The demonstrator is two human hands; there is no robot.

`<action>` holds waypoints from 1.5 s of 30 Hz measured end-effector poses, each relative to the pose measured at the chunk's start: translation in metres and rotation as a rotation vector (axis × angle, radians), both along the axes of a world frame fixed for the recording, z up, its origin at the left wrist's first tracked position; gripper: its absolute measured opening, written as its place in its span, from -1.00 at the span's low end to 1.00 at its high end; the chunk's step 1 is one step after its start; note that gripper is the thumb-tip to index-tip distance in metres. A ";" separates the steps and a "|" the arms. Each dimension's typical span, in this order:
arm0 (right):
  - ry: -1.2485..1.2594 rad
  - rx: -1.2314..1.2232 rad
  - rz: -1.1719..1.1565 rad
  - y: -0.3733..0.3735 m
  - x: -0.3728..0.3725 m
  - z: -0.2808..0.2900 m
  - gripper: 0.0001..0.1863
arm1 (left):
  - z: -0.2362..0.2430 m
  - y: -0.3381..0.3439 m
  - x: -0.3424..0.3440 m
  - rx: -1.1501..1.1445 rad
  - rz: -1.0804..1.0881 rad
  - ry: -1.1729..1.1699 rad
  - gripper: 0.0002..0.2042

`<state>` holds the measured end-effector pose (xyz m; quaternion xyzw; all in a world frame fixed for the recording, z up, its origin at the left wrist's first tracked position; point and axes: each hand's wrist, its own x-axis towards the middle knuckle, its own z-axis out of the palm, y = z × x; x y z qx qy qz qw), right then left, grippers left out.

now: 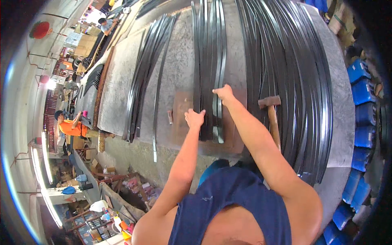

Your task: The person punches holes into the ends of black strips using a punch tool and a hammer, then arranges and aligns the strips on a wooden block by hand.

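A middle bundle of long flat black strips (207,61) lies lengthwise on the grey table. My left hand (195,119) rests at the bundle's left edge near its close end, open, with the thumb stretched onto the strips. Farther up, my right hand (224,93) is closed at the right edge, its fingers over a glossy black strip (220,128). The undersides of the fingers are hidden. Beneath the bundle's near end lies a brown board (181,130). A hammer (269,101) with a wooden handle sits to the right, on a wider pile of black strips (302,81).
Another strip bundle (143,77) lies on the left of the table (112,102), with one loose strip (155,139) beside it. A small reddish tube-shaped thing (170,117) lies near the board. Blue containers (363,112) line the right side. A person in orange (71,127) stands at left.
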<state>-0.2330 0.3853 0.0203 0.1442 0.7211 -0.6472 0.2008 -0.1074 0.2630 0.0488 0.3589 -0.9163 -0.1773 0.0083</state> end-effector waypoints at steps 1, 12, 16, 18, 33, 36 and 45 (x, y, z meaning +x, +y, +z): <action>-0.087 -0.190 -0.008 -0.006 0.005 0.004 -0.41 | 0.004 -0.004 0.002 -0.061 0.027 0.000 -0.35; -0.488 -0.728 0.232 0.003 -0.009 -0.025 -0.68 | -0.004 0.010 -0.007 0.049 -0.043 0.032 -0.41; -0.508 -0.756 0.260 0.013 -0.011 -0.024 -0.70 | 0.013 0.000 -0.012 0.243 -0.113 -0.031 -0.47; -0.498 -0.722 0.170 0.018 -0.009 -0.035 -0.72 | 0.015 0.004 -0.013 0.267 -0.109 0.064 -0.51; -0.382 -0.487 -0.166 -0.007 0.080 0.017 -0.77 | 0.004 -0.059 0.050 1.441 -0.117 -0.043 -0.74; -0.325 -0.432 -0.170 -0.029 0.101 0.032 -0.85 | -0.008 -0.041 0.068 1.509 -0.170 0.122 -0.76; -0.296 -0.371 -0.257 0.006 0.170 0.078 -0.64 | 0.022 0.016 0.108 1.938 -0.291 -0.010 -0.71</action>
